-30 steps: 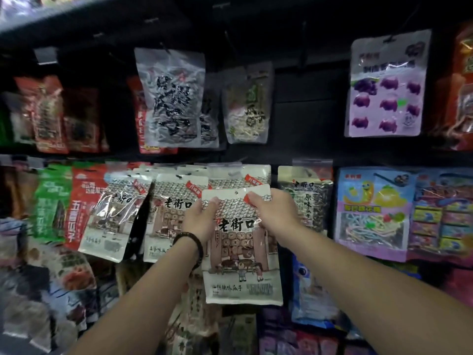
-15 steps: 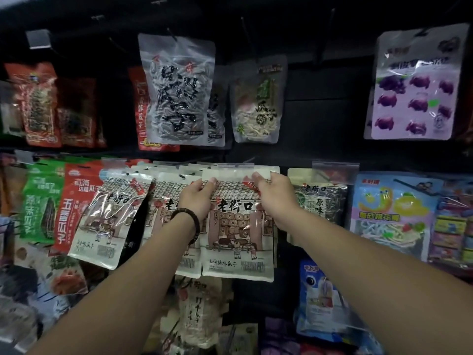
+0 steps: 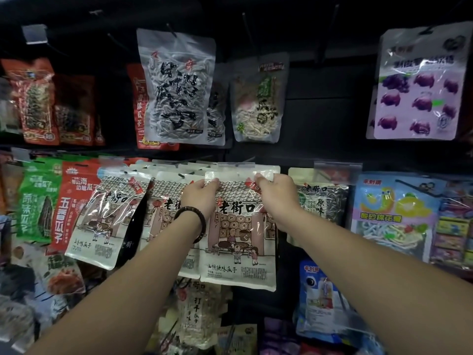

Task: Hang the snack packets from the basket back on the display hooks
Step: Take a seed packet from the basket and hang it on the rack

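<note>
Seed packet (image 3: 238, 226) between left hand (image 3: 201, 197) and right hand (image 3: 277, 198)

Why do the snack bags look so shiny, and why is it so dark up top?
Head view: light glares off the plastic of the cream packet that the left hand and right hand hold; the top of the rack is dim and shadowed; the edges look soft, and the wide lens bends them.
</note>
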A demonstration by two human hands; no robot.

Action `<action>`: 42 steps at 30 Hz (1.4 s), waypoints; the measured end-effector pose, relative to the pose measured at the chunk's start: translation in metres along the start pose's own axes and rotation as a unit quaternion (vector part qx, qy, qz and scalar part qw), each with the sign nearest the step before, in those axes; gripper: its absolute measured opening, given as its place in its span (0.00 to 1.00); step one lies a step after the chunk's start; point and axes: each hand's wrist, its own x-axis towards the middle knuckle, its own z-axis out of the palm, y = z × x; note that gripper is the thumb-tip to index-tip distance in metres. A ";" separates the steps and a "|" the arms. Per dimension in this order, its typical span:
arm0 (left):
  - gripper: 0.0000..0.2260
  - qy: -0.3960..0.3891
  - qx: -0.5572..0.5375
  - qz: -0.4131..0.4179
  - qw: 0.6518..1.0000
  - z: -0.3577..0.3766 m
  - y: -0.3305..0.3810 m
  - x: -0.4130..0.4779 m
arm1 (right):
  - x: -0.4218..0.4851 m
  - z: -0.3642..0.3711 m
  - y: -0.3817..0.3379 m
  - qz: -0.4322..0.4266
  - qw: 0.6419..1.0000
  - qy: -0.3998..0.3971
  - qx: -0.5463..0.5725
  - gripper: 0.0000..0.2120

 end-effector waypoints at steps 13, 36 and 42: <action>0.14 0.059 0.191 0.050 0.979 0.014 -0.006 0.022 | 0.012 0.004 0.003 0.043 0.998 0.002 -0.038 0.19; 0.04 -0.202 0.273 0.326 0.883 0.071 -0.181 -0.274 | -0.204 -0.151 0.170 0.015 0.953 -0.182 -0.242 0.12; 0.06 -0.399 0.340 0.119 0.843 0.099 -0.292 -0.397 | -0.331 -0.192 0.321 0.180 0.937 -0.184 -0.236 0.12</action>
